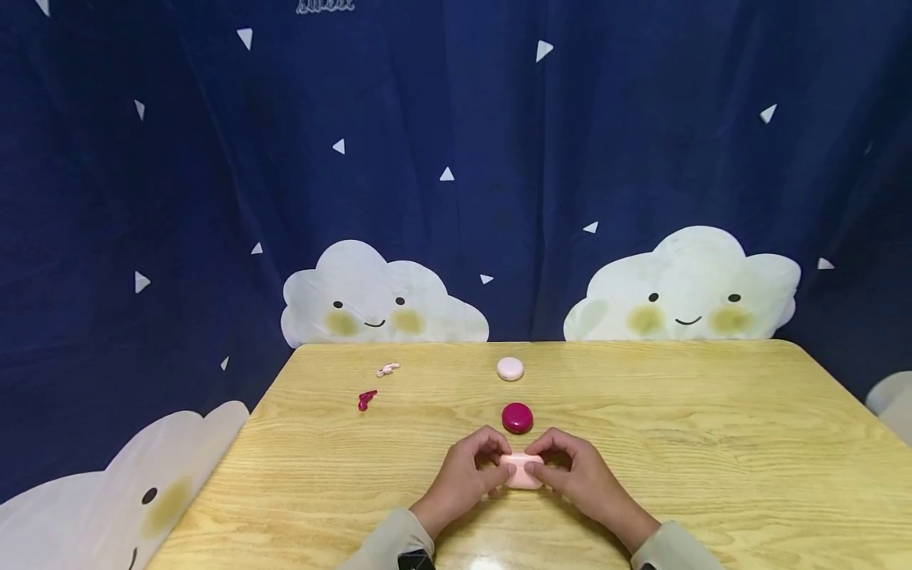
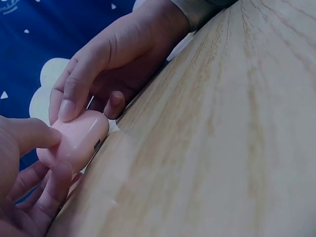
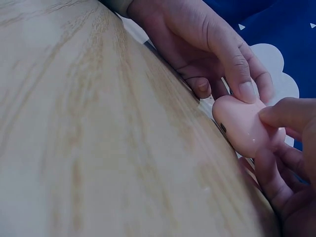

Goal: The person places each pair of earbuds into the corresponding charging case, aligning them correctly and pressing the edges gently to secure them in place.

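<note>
A glossy pink earbud case (image 1: pixel 522 471) is held between both hands just above or on the wooden table. My left hand (image 1: pixel 461 476) pinches its left end, thumb on the near face and fingers behind. On the other end, my right hand (image 1: pixel 586 480) grips in the same way. The left wrist view shows a small dark port on the rounded edge of the case (image 2: pixel 79 138). From the right wrist view the case (image 3: pixel 242 123) looks shut. Just beyond the hands sits a round magenta case (image 1: pixel 517 418).
Behind the magenta case lies a round pale pink case (image 1: pixel 510 369). To the left are pale pink earbuds (image 1: pixel 388 370) and magenta earbuds (image 1: pixel 366 400). A dark blue curtain (image 1: pixel 399 198) with clouds hangs behind the wooden table (image 1: pixel 712 427).
</note>
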The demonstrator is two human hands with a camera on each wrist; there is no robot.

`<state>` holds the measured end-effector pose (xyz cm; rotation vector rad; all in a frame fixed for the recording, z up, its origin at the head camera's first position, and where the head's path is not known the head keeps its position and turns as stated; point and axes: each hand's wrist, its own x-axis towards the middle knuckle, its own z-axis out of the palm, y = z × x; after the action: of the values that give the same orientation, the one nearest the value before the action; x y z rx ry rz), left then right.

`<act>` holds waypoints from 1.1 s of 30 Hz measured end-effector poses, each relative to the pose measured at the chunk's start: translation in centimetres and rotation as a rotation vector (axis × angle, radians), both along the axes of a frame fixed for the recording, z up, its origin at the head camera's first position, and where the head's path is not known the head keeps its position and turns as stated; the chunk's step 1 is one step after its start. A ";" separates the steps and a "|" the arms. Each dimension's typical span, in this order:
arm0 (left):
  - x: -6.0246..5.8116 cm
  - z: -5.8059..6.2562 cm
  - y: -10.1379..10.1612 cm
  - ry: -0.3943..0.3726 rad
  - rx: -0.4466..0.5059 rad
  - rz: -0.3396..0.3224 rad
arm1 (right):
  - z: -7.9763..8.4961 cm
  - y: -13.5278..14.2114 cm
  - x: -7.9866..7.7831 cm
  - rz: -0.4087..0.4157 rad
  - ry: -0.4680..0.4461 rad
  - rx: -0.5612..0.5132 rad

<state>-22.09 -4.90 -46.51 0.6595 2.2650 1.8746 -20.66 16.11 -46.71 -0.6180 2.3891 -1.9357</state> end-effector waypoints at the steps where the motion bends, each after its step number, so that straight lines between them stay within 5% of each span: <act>1: 0.0 0.0 0.0 0.002 0.001 0.004 | 0.0 0.0 0.0 0.003 0.003 0.000; 9: 0.1 -0.2 0.0 0.018 -0.031 0.038 | 0.0 -0.1 -0.1 0.004 -0.018 -0.001; 24: -0.1 0.1 0.1 0.097 -0.154 0.128 | 0.2 0.0 -0.3 -0.115 -0.048 0.121; 33: 0.0 -0.3 0.1 0.093 -0.169 0.130 | -0.1 0.0 -0.2 -0.096 -0.043 0.103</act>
<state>-22.14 -4.79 -46.79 0.5997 2.5469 1.7126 -20.85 16.10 -46.82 -0.4602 2.5165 -1.8253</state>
